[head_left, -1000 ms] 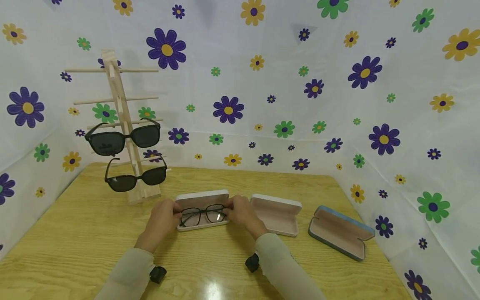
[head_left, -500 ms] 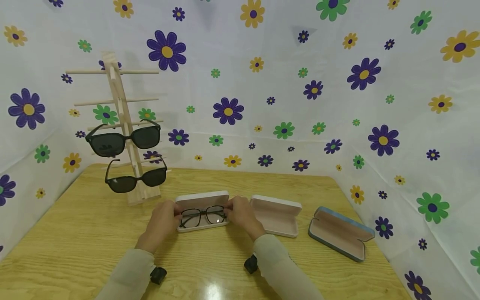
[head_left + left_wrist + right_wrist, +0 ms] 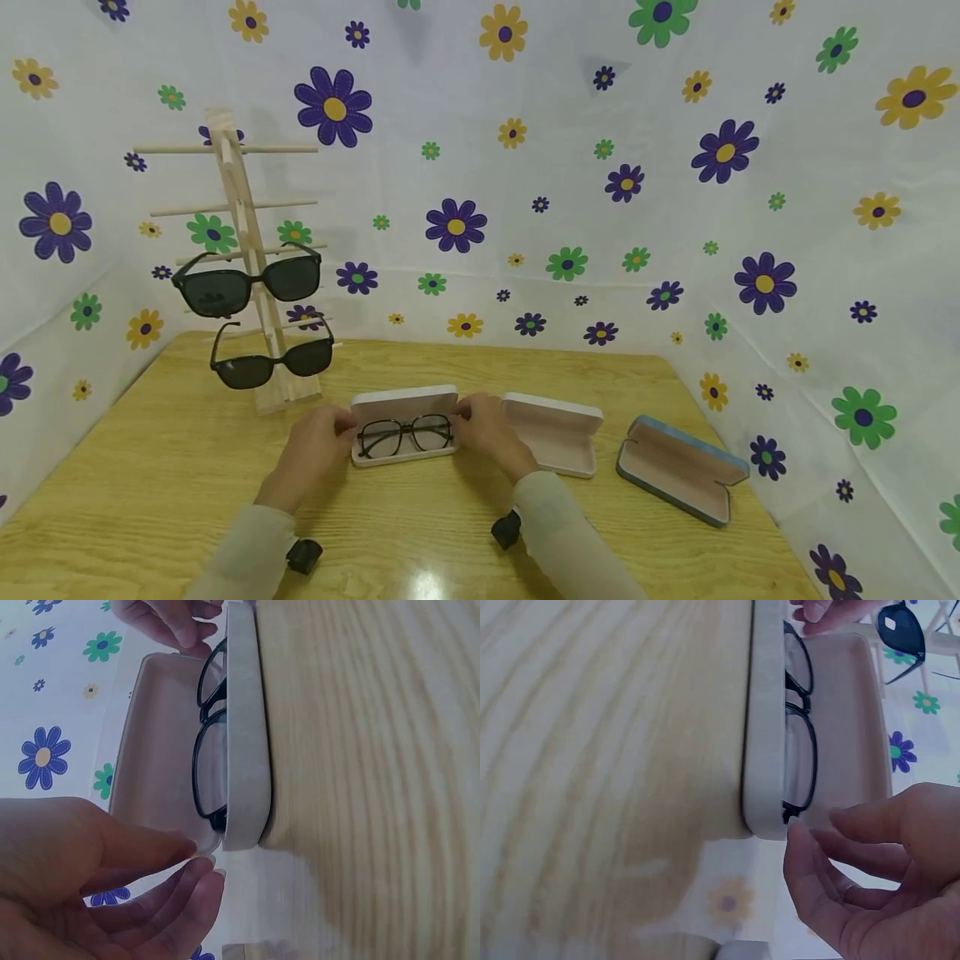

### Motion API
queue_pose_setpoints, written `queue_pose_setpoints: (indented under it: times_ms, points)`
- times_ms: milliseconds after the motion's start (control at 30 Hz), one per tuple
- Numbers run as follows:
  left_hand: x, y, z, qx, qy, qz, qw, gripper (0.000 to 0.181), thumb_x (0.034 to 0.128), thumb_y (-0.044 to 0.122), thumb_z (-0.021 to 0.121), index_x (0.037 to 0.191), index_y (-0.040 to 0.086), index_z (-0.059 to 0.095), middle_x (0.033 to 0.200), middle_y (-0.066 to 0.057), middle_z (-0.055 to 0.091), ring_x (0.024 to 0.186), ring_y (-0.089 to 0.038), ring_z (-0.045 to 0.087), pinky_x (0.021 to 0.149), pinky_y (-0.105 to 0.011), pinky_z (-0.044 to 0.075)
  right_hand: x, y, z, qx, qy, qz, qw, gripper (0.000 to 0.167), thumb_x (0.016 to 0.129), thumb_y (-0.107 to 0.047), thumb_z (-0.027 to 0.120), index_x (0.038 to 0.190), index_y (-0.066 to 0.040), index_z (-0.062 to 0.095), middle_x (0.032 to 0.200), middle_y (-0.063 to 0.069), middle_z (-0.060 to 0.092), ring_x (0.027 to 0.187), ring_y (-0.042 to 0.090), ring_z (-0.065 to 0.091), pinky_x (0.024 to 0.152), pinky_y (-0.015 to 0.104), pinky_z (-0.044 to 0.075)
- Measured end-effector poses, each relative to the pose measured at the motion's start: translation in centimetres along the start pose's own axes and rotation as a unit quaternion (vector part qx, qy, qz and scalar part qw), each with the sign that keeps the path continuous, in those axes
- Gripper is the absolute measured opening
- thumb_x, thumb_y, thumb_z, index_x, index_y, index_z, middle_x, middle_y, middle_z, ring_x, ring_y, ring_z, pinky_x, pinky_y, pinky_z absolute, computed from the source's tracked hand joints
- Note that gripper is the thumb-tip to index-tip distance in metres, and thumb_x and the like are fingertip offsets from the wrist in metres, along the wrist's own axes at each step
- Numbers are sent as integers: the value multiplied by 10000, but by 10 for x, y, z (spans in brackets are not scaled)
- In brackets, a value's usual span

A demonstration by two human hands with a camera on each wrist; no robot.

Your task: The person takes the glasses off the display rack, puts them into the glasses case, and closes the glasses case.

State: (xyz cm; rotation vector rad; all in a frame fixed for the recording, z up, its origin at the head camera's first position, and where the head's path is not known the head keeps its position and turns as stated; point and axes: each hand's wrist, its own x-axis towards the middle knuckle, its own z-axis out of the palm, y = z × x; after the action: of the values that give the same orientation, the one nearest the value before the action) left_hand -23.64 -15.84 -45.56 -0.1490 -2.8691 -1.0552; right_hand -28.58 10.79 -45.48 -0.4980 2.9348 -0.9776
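Black-framed eyeglasses (image 3: 406, 435) with clear lenses lie in an open white glasses case (image 3: 408, 457) with a pinkish lining. Their lenses face me. At the case's left end is my left hand (image 3: 315, 446), thumb and fingers close to the rim and off the frame. In the left wrist view, the left thumb tip overlaps the lid's corner; whether it touches I cannot tell. My right hand (image 3: 487, 429) stays at the right end, one fingertip beside the eyeglasses' hinge. The right wrist view shows a gap between that fingertip and the thumb.
Right of my right hand stands a second open white case (image 3: 558, 446), then an open blue case (image 3: 678, 475). A wooden display stand (image 3: 243, 192) at the left holds upper sunglasses (image 3: 251, 287) and lower sunglasses (image 3: 273, 364). Flower-printed cloth (image 3: 420, 100) surrounds the table (image 3: 420, 533).
My left hand has let go of the eyeglasses' left side and drawn slightly left. The eyeglasses have settled in the case. My right hand has barely shifted.
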Motion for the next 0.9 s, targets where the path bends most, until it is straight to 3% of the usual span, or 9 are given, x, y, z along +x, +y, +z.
queue_pose_setpoints:
  times_ms: [67,167,300,467,633,767,900]
  points:
    - [0,-2,-5,-21,66,30,10000,150,984,41,636,1015,-29,765,964,-145,761,841,-246,687,738,-446,569,0,-2,-5,22,66,92,9999,224,1021,-154,634,996,-6,800,874,94,762,737,154,644,641,286,525]
    - [1,-4,-9,-16,55,-46,10000,257,1051,125,561,1120,-61,724,1026,-191,748,847,-266,695,706,-420,563,1,-5,-10,109,129,321,9993,319,1061,-237,583,1015,3,789,878,112,762,715,161,645,628,294,515]
    - [4,-4,-9,-38,-133,-223,9997,489,1120,291,427,1349,-108,593,1234,-292,683,1059,-415,695,837,-503,581,3,-5,-10,88,16,536,9985,392,1082,-305,527,1162,15,739,1034,168,770,883,273,728,755,411,587]
    - [9,-3,-5,-148,-374,-305,9987,695,1122,485,292,1435,-90,527,1325,-298,645,1202,-471,634,990,-590,517,4,-5,-7,217,-282,578,9977,430,1069,-335,528,1350,-29,637,1155,160,753,1011,307,731,872,489,583]
    - [15,-1,-3,-156,-570,-436,9973,733,1105,547,287,1454,-52,524,1346,-269,643,1217,-462,627,973,-589,523,4,-6,-10,327,-561,618,9960,597,1057,-494,513,1464,-59,537,1254,160,718,1119,315,715,972,537,556]
    - [20,0,-3,-111,-678,-518,9963,740,1103,552,288,1489,-47,485,1369,-275,627,1228,-471,617,967,-594,520,4,-9,-11,425,-546,721,9950,700,1055,-599,419,1447,-35,553,1367,196,657,1273,393,628,1080,607,468]
    - [21,-1,-2,-149,-681,-517,9962,685,1112,514,310,1508,-20,475,1388,-270,618,1233,-464,617,990,-602,508,5,-10,-10,449,-467,876,9941,746,1050,-635,371,1426,-24,575,1419,198,624,1338,422,571,1103,619,444]
